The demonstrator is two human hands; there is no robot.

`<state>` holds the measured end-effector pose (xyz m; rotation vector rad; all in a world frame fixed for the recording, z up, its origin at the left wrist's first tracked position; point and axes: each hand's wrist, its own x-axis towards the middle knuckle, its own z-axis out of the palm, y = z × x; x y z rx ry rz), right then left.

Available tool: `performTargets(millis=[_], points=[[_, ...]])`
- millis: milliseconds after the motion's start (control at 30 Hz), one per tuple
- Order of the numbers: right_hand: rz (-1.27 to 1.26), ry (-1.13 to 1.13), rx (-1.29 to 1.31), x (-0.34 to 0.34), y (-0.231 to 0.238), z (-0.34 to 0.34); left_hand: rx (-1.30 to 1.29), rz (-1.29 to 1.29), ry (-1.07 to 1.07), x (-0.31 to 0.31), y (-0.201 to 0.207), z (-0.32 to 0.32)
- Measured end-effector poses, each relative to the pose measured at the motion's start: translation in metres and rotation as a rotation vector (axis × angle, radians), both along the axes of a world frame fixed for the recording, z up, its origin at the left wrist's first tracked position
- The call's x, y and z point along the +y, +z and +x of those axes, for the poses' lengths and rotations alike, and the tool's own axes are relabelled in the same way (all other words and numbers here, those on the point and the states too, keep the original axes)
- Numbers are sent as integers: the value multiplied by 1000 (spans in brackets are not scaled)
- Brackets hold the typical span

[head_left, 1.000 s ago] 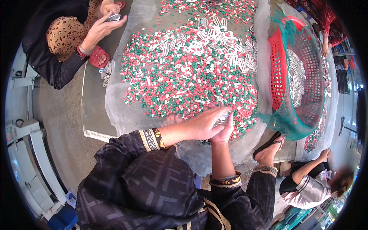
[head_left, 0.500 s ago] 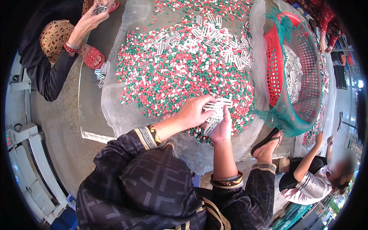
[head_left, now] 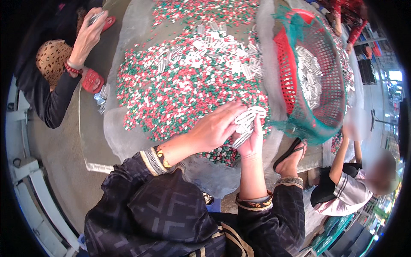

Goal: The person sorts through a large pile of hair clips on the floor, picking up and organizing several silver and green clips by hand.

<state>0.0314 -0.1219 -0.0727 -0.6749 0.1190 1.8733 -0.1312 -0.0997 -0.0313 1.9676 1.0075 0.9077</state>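
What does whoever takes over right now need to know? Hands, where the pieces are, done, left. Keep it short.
Left hand: palm down at the near edge of the heap, fingers against the bundle of white strips.
Right hand: cupped under that bundle and gripping it.
Red, green and white pellets cover the clear plastic sheet; loose white strips lie across its far half.
Red mesh basket, in green netting, sits right of the heap with a pile of strips inside.
Done: one handful gathered, basket partly filled.
Left: many strips remain among the pellets.
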Motion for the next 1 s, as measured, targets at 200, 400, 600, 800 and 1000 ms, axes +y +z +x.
performTargets(millis=[200,400,600,800,1000], points=[[165,-301,-99,80,56,128,-9,-87,93,3,8,-17],[-143,-403,-522,159,100,257,90,-189,72,-16,-6,-26],[-179,-323,-988,167,111,306,156,-196,-1,-23,-16,-28],[-136,-264,-987,164,109,324,183,-173,-23,-20,-19,-30],[-74,-351,-1013,146,129,273,255,-148,-55,-20,-19,-31]])
